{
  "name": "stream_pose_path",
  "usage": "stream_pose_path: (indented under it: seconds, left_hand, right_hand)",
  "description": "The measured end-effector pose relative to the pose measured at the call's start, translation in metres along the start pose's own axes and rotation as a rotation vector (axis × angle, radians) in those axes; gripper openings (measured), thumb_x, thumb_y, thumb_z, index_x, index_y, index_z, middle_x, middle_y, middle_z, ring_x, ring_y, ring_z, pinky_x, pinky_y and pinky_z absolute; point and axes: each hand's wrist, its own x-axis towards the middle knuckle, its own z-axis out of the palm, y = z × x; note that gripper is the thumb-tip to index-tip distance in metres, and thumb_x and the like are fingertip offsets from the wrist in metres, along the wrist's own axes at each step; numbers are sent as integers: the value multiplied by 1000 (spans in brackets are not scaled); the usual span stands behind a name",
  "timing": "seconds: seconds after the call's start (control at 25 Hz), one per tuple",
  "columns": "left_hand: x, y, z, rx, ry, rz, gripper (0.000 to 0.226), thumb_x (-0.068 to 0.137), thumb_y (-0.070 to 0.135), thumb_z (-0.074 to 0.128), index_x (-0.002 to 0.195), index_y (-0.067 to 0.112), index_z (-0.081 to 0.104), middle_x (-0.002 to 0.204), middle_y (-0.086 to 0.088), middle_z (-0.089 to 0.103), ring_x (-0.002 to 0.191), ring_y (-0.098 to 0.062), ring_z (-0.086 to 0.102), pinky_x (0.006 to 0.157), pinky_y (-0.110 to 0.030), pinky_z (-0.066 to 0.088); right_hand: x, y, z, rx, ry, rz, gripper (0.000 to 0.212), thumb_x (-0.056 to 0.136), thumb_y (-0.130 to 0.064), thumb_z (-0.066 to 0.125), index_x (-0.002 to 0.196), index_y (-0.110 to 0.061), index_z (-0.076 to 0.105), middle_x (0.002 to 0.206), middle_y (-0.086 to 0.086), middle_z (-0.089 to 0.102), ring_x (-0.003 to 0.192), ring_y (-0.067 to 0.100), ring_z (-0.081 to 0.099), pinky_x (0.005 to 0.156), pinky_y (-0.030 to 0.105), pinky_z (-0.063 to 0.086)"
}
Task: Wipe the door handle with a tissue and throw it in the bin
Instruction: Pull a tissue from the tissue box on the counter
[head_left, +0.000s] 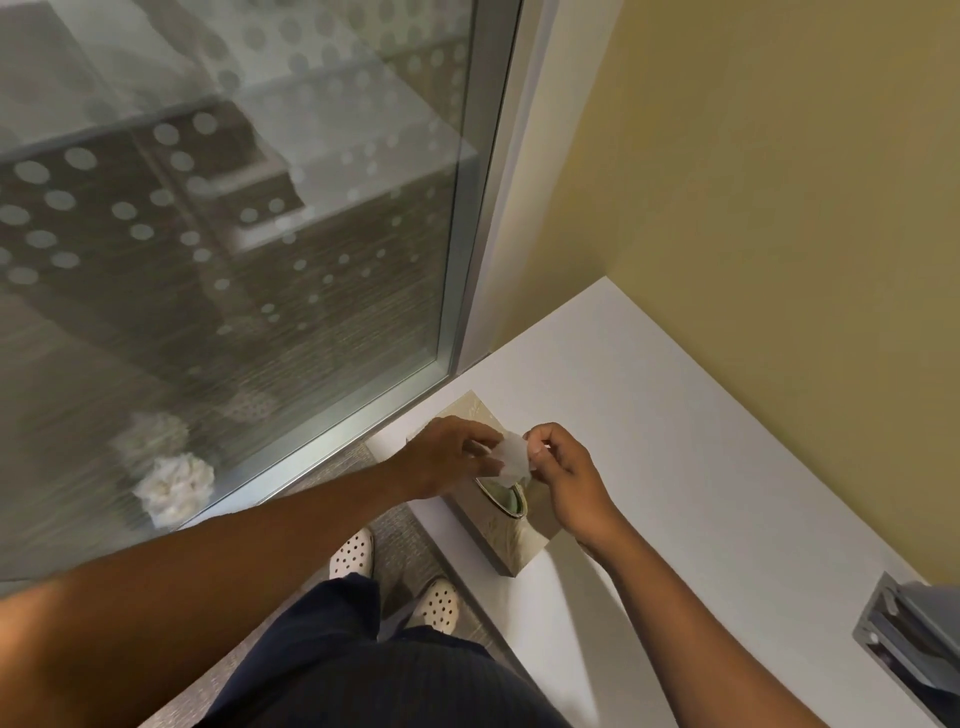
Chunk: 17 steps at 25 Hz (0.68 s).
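A beige tissue box (511, 543) stands near the corner of a white table (701, 467). A white tissue (511, 457) sticks up above the box's oval slot. My left hand (447, 457) and my right hand (563, 470) both pinch this tissue from either side, just above the box. Its lower end still reaches down toward the slot. No door handle and no bin are in view.
A glass panel with frosted dots (234, 208) in a metal frame (467, 234) fills the left. A crumpled white wad (174, 488) lies at its foot on the floor. A yellow wall (779, 182) rises behind the table. A grey box (909, 639) sits at the table's right edge.
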Motion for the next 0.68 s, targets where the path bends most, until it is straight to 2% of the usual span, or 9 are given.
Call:
stream_pose_path:
  seconds: [0.08,0.16,0.2,0.28,0.36,0.4,0.48,0.6,0.68]
  left_hand:
    - [-10,11,0,-306,43,-40,21,93,18,86,113,13,80,103,-2,81,99,-25,77,85,-34,67]
    - [-25,25,-1,-553,105,-70,25,82,33,93,96,17,81,85,6,80,84,-17,76,68,-23,62]
    - [-33,32,-2,-612,141,-70,32,77,41,97,91,18,82,80,6,79,78,-12,75,64,-19,60]
    - [-46,42,-6,-617,200,-39,31,75,47,93,87,21,85,81,4,78,75,-9,75,63,-18,58]
    - [-58,50,-15,-555,237,4,24,75,49,88,87,29,87,86,6,81,82,-10,77,66,-21,60]
    - [-64,52,-21,-509,265,9,16,78,47,89,87,34,87,89,7,83,87,-11,79,70,-21,61]
    - [-79,54,-31,-418,316,26,5,88,38,90,86,39,86,90,13,82,87,-7,78,71,-15,58]
    - [-106,56,-42,-378,421,-11,11,90,39,83,79,37,82,87,19,73,76,1,68,66,-14,54]
    - [-126,57,-49,-465,481,-59,13,85,40,73,79,30,78,86,17,69,77,-4,64,69,-21,55]
  right_hand:
    - [-3,-11,-3,141,20,96,20,111,-15,46,95,-9,59,97,14,60,90,30,54,79,42,48]
    - [-7,-18,-2,338,19,145,24,110,-15,48,89,-17,60,93,12,62,90,32,56,80,42,49]
    - [-9,-22,0,452,12,167,23,109,-15,51,89,-17,63,94,12,65,92,33,61,83,42,55]
    - [-11,-29,4,630,7,240,18,106,-24,59,95,-19,72,110,12,70,107,34,68,92,45,63]
    - [-10,-36,8,731,-52,303,20,101,-37,67,110,-22,77,128,15,65,121,38,65,100,53,60]
    - [-8,-39,11,727,-114,303,26,99,-40,70,118,-24,77,130,14,64,122,38,65,101,53,59]
    - [-3,-46,15,627,-249,257,34,94,-40,76,126,-26,75,122,5,73,114,32,71,96,47,62]
    - [3,-58,26,504,-345,193,34,91,-38,78,120,-20,77,110,3,77,100,27,75,85,38,62]
    - [4,-67,39,428,-371,154,34,89,-39,78,116,-17,78,107,5,75,99,23,70,78,32,60]
